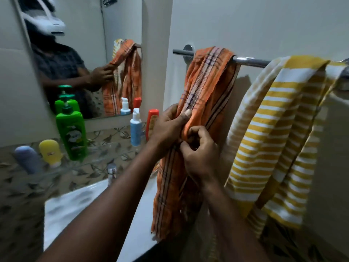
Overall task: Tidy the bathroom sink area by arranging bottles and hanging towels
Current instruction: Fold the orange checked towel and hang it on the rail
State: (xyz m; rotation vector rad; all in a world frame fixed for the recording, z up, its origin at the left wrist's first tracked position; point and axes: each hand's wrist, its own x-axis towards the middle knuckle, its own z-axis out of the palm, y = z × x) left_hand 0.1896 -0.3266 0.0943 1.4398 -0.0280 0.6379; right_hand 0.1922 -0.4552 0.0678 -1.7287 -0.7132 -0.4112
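An orange checked towel (207,78) hangs bunched over the chrome towel bar (251,61) on the wall. My left hand (170,125) pinches the towel's left edge about halfway down, thumb on the cloth. Just below and to the right, my right hand (200,150) grips the same towel with curled fingers. A yellow and white striped towel (273,133) hangs on the bar to the right. On the glass shelf (105,148) stand a green pump bottle (72,133), a blue and white pump bottle (136,129) and a red bottle (152,121), partly hidden by my left hand.
A yellow tube (51,151) and a grey-blue tube (28,159) stand at the shelf's left end. The mirror (85,53) above reflects the bottles and the person. Below the shelf are a chrome tap (111,173) and the white basin (79,208).
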